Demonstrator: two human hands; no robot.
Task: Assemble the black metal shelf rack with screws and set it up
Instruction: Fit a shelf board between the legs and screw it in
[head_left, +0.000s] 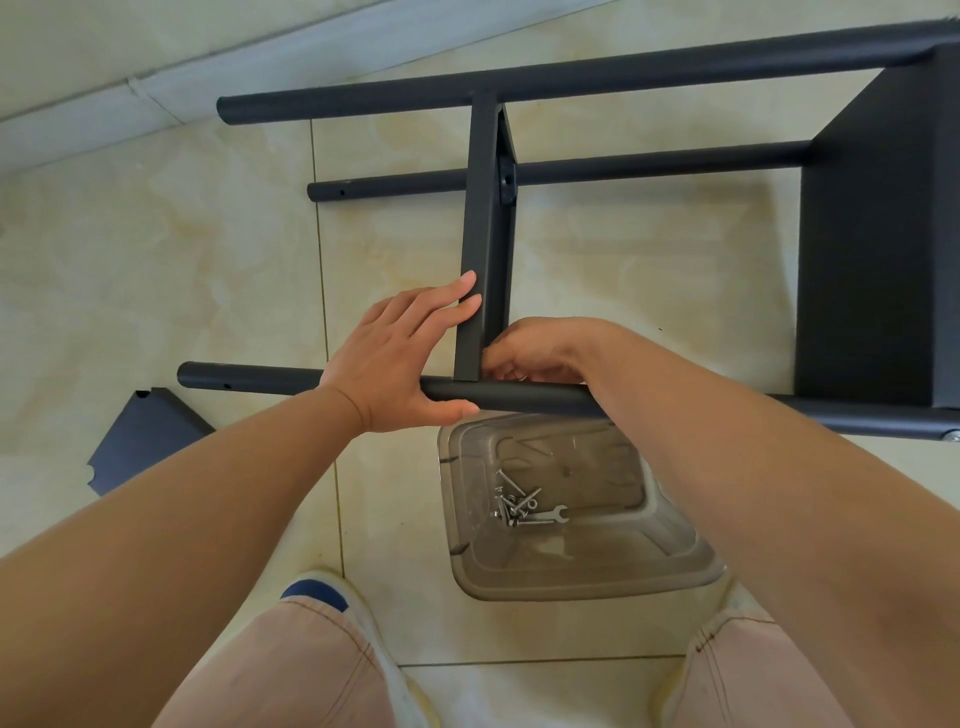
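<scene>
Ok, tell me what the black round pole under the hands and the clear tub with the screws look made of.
Black round pole: apparently metal tube, matte black coating, drilled holes. Clear tub: looks like smoky translucent plastic; floor shows through.

Bright even daylight, soft shadows, wide-angle edge distortion

- The black metal shelf rack (597, 78) lies on its side on the tiled floor, filling the 12-to-3 o'clock area — its round tube legs run left to right.
- A flat shelf panel (485, 234) stands on edge between the far tube and the near tube (260, 378), at the centre.
- A second fitted shelf (878, 234) sits at 3 o'clock, joined to the tubes.
- A loose shelf panel (145, 447) lies flat at 8 o'clock.
- The screws (514, 506) and a small spanner (553, 516) lie heaped inside a clear plastic tub (571, 577) at 6 o'clock — just below the near tube.
</scene>
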